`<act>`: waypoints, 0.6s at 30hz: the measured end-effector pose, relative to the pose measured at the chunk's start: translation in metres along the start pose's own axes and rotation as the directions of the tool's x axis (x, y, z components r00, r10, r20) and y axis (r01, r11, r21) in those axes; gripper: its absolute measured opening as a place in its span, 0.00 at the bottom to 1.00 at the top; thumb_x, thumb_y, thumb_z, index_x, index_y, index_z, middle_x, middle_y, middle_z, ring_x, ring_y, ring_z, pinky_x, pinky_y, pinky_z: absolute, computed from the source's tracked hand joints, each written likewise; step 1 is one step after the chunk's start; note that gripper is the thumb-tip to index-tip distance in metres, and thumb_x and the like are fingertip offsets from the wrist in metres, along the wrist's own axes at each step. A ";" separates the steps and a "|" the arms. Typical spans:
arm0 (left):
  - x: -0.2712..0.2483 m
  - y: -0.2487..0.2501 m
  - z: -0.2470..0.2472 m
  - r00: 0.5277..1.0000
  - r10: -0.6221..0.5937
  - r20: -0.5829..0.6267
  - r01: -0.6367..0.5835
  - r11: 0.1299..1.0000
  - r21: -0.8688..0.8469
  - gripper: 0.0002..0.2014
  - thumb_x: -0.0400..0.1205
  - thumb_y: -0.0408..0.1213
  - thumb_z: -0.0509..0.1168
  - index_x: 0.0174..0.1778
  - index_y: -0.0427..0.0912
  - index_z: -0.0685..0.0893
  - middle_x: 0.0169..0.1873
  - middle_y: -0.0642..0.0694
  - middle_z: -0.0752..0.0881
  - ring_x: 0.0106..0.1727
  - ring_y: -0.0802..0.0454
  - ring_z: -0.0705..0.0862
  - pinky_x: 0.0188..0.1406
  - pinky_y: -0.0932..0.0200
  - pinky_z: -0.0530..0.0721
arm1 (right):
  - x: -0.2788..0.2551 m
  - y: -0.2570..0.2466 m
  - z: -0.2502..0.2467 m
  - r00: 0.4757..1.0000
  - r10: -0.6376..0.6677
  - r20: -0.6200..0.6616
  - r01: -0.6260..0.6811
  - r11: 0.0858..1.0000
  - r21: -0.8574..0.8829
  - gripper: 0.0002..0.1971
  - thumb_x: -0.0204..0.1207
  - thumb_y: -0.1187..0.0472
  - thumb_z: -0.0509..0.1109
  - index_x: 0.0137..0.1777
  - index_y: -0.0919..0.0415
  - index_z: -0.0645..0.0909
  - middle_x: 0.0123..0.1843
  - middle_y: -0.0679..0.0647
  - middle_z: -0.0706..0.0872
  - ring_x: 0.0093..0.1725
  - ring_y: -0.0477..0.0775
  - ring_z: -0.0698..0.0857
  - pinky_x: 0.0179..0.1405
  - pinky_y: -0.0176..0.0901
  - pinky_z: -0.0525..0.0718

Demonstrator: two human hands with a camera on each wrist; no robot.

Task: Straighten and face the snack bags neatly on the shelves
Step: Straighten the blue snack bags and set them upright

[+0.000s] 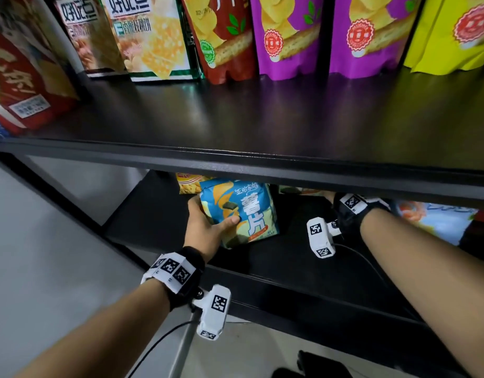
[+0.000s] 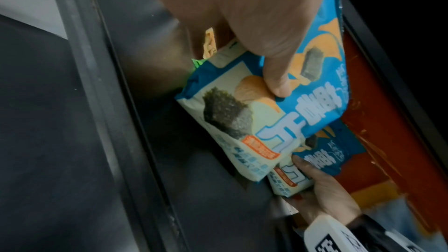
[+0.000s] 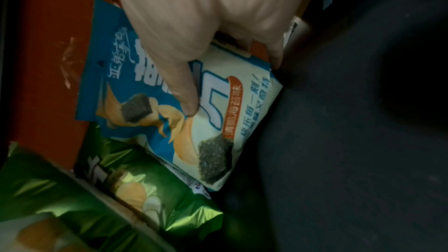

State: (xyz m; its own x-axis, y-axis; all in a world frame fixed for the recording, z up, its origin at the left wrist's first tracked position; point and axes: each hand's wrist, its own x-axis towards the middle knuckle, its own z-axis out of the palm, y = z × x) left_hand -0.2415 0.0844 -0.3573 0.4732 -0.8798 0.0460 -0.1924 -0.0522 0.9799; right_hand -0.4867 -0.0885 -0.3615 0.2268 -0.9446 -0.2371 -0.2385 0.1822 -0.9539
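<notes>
— While both forearms reach in under the black upper shelf board (image 1: 262,126), what has the left hand (image 1: 205,227) got?

— A blue-and-cream crinkly chip bag printed with seaweed squares (image 1: 241,211). It stands on the black lower shelf (image 1: 284,263), tilted a little, face outward. The thumb lies across its front and the fingers go round its left edge, so the hand is clamped on it. The left wrist view shows that thumb (image 2: 274,76) pressed onto the printed face.

— And the right hand (image 3: 201,16)?

— From the head view it is mostly hidden behind the shelf edge; only the black wrist strap with white coded tags (image 1: 352,204) shows. The right wrist view is clearer: its fingers are curled on a second blue-and-cream seaweed chip bag (image 3: 169,125), thumb across the front, other fingers at the bag's bottom edge. In the left wrist view the two blue bags overlap, the left hand's bag in front.

— What sits around them?

— A shiny green foil bag (image 3: 145,189) lies just beside the second blue bag, touching its edge. Behind the blue bags an orange-red surface (image 3: 48,64) shows; what it is I cannot tell. A yellow bag (image 1: 187,184) peeks out behind the first one.

— Farther back?

— Up on the upper board, a row of bags stands upright facing out: red (image 1: 224,45), purple (image 1: 287,42), another purple (image 1: 371,39), yellow-green (image 1: 451,39), and white cracker bags (image 1: 151,36) to the left.
</notes>
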 end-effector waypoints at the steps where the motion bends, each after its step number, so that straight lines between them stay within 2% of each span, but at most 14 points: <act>1: -0.001 0.003 0.000 1.000 0.021 -0.022 -0.021 1.000 0.018 0.38 0.69 0.27 0.82 0.68 0.46 0.67 0.60 0.47 0.84 0.58 0.54 0.88 0.61 0.54 0.88 | 0.000 -0.001 0.001 0.999 0.008 -0.037 -0.009 0.999 -0.042 0.17 0.86 0.72 0.59 0.73 0.78 0.71 0.74 0.71 0.75 0.70 0.59 0.76 0.61 0.35 0.72; 2: -0.001 0.006 -0.001 0.997 0.055 -0.049 -0.054 0.998 0.035 0.42 0.68 0.27 0.83 0.71 0.46 0.64 0.63 0.45 0.81 0.62 0.52 0.86 0.63 0.57 0.86 | -0.006 -0.006 0.006 0.996 0.021 -0.082 -0.018 0.999 0.026 0.14 0.86 0.75 0.59 0.69 0.79 0.74 0.69 0.70 0.76 0.67 0.60 0.76 0.59 0.33 0.71; 3: -0.003 0.011 -0.001 0.992 0.102 -0.080 -0.098 0.993 0.060 0.45 0.67 0.26 0.84 0.73 0.44 0.63 0.65 0.43 0.77 0.65 0.49 0.83 0.66 0.57 0.84 | -0.015 -0.012 0.009 0.994 -0.009 -0.112 0.006 1.000 -0.029 0.10 0.85 0.76 0.59 0.62 0.77 0.78 0.63 0.68 0.76 0.63 0.57 0.74 0.56 0.27 0.71; 4: -0.006 0.017 -0.002 0.982 0.149 -0.112 -0.138 0.985 0.102 0.46 0.67 0.27 0.84 0.75 0.40 0.62 0.67 0.39 0.75 0.69 0.44 0.80 0.71 0.52 0.81 | -0.024 -0.018 0.010 0.989 0.016 -0.150 -0.008 0.999 0.049 0.09 0.85 0.75 0.59 0.58 0.75 0.80 0.61 0.68 0.76 0.59 0.55 0.72 0.53 0.23 0.73; 5: -0.009 0.022 -0.003 0.970 0.203 -0.135 -0.181 0.971 0.159 0.47 0.67 0.29 0.85 0.77 0.37 0.62 0.69 0.36 0.72 0.73 0.41 0.77 0.76 0.45 0.77 | -0.031 -0.018 0.006 0.986 -0.007 -0.165 0.018 0.998 0.064 0.10 0.86 0.73 0.59 0.60 0.76 0.80 0.62 0.70 0.78 0.59 0.55 0.72 0.46 0.17 0.72; 6: -0.012 0.027 -0.004 0.955 0.257 -0.147 -0.225 0.953 0.202 0.48 0.68 0.34 0.84 0.78 0.34 0.62 0.71 0.34 0.71 0.75 0.39 0.74 0.78 0.41 0.74 | -0.042 -0.021 0.003 0.984 0.016 -0.179 0.009 0.991 0.135 0.13 0.87 0.70 0.58 0.66 0.77 0.78 0.68 0.72 0.78 0.61 0.57 0.75 0.46 0.15 0.71; 8: -0.023 0.039 -0.006 0.916 0.376 -0.142 -0.342 0.915 0.214 0.44 0.70 0.41 0.80 0.77 0.33 0.63 0.71 0.34 0.70 0.74 0.43 0.74 0.78 0.46 0.73 | -0.065 -0.012 -0.010 0.967 -0.025 -0.253 0.059 0.990 0.126 0.18 0.88 0.61 0.60 0.73 0.69 0.75 0.75 0.66 0.77 0.73 0.60 0.75 0.62 0.27 0.67; 9: -0.030 0.045 -0.006 0.889 0.439 -0.128 -0.411 0.891 0.194 0.40 0.72 0.43 0.78 0.75 0.35 0.65 0.69 0.37 0.71 0.72 0.48 0.75 0.75 0.51 0.76 | -0.072 -0.003 -0.018 0.953 -0.072 -0.295 0.082 0.996 0.021 0.18 0.86 0.56 0.64 0.71 0.65 0.78 0.72 0.63 0.80 0.73 0.58 0.76 0.67 0.34 0.67; 10: -0.037 0.050 -0.004 0.862 0.498 -0.093 -0.478 0.860 0.179 0.35 0.74 0.44 0.76 0.73 0.39 0.66 0.67 0.40 0.72 0.68 0.51 0.76 0.70 0.55 0.78 | -0.082 0.001 -0.022 0.950 -0.057 -0.306 0.057 0.998 -0.009 0.16 0.82 0.54 0.70 0.64 0.62 0.83 0.66 0.60 0.84 0.67 0.54 0.82 0.63 0.34 0.72; 12: -0.048 0.057 0.006 0.817 0.576 0.021 -0.571 0.803 0.171 0.26 0.77 0.45 0.73 0.67 0.44 0.71 0.60 0.48 0.75 0.62 0.53 0.78 0.61 0.57 0.79 | -0.102 0.010 -0.029 0.931 -0.088 -0.354 0.082 0.996 -0.033 0.08 0.71 0.56 0.81 0.43 0.59 0.87 0.45 0.54 0.89 0.45 0.42 0.88 0.40 0.22 0.78; 13: -0.052 0.057 0.015 0.811 0.578 0.091 -0.584 0.797 0.154 0.22 0.78 0.45 0.72 0.64 0.44 0.74 0.58 0.51 0.76 0.60 0.52 0.78 0.60 0.56 0.79 | -0.109 0.015 -0.033 0.919 -0.143 -0.367 0.136 0.990 -0.043 0.09 0.66 0.60 0.84 0.37 0.58 0.86 0.39 0.50 0.88 0.39 0.41 0.88 0.34 0.21 0.77; 14: -0.055 0.057 0.025 0.819 0.552 0.156 -0.570 0.812 0.123 0.21 0.77 0.44 0.73 0.62 0.44 0.76 0.56 0.52 0.78 0.60 0.52 0.79 0.60 0.54 0.80 | -0.117 0.019 -0.036 0.924 -0.167 -0.343 0.163 0.986 -0.039 0.10 0.63 0.64 0.86 0.37 0.58 0.85 0.39 0.46 0.89 0.39 0.42 0.89 0.35 0.22 0.80; 16: -0.059 0.052 0.048 0.858 0.429 0.281 -0.465 0.882 0.072 0.24 0.74 0.47 0.76 0.63 0.49 0.76 0.58 0.52 0.80 0.62 0.51 0.81 0.64 0.53 0.80 | -0.132 0.029 -0.043 0.955 -0.177 -0.239 0.185 0.983 0.010 0.19 0.60 0.71 0.86 0.48 0.57 0.86 0.48 0.48 0.92 0.49 0.47 0.91 0.49 0.36 0.88; 18: -0.061 0.046 0.072 0.883 0.284 0.373 -0.333 0.941 0.070 0.38 0.68 0.50 0.84 0.69 0.52 0.70 0.66 0.53 0.79 0.69 0.57 0.78 0.71 0.57 0.77 | -0.144 0.035 -0.049 0.978 -0.161 -0.130 0.173 0.981 0.087 0.29 0.60 0.76 0.84 0.60 0.60 0.82 0.57 0.55 0.91 0.57 0.53 0.90 0.59 0.50 0.87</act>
State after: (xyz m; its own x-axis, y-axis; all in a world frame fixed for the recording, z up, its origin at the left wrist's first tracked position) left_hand -0.3409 0.1015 -0.3289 0.0422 -0.9681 0.2470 -0.3983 0.2104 0.8928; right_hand -0.5741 0.0404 -0.3515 0.1379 -0.9889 -0.0550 -0.1125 0.0396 -0.9929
